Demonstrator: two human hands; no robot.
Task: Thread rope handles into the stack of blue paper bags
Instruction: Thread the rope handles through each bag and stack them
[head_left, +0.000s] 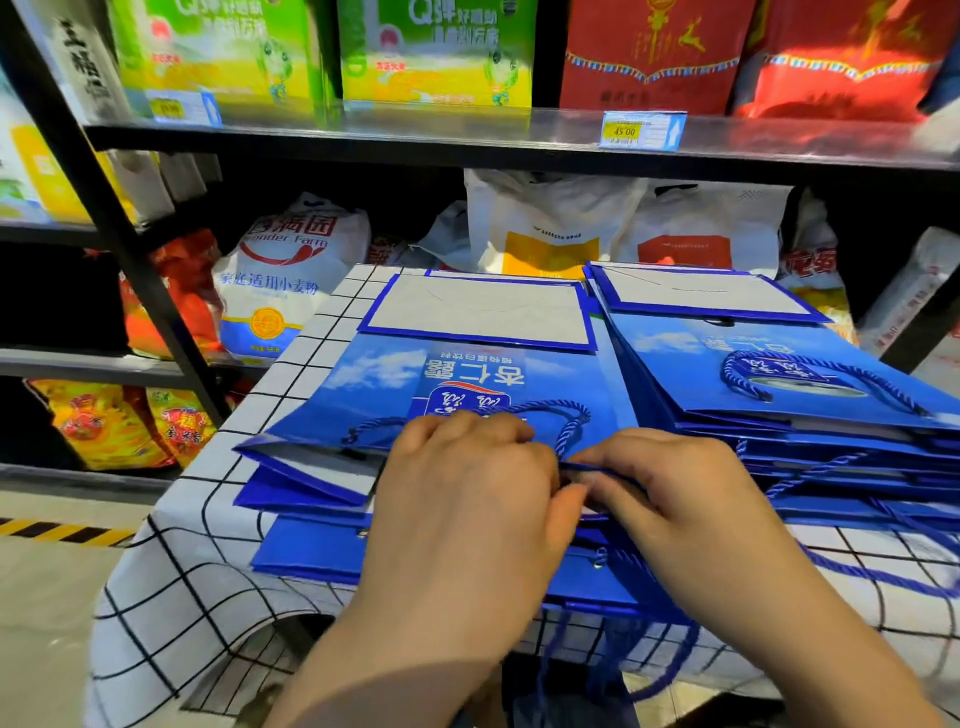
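Observation:
A stack of flat blue paper bags (363, 384) lies on a checked cloth in front of me. The top bag carries a blue twisted rope handle (569, 421) looping across its front. My left hand (462, 499) rests on the bag's open edge with fingers curled down on it. My right hand (670, 499) pinches a thin blue rope end (592, 469) right beside the left fingertips. A second stack of blue bags (779, 384) with rope handles fitted lies to the right.
The checked cloth (208, 561) covers a small table, with loose blue ropes (872, 571) hanging over its near right side. Black shop shelves (363, 137) with flour sacks and boxes stand close behind. Bare floor with a yellow-black stripe lies left.

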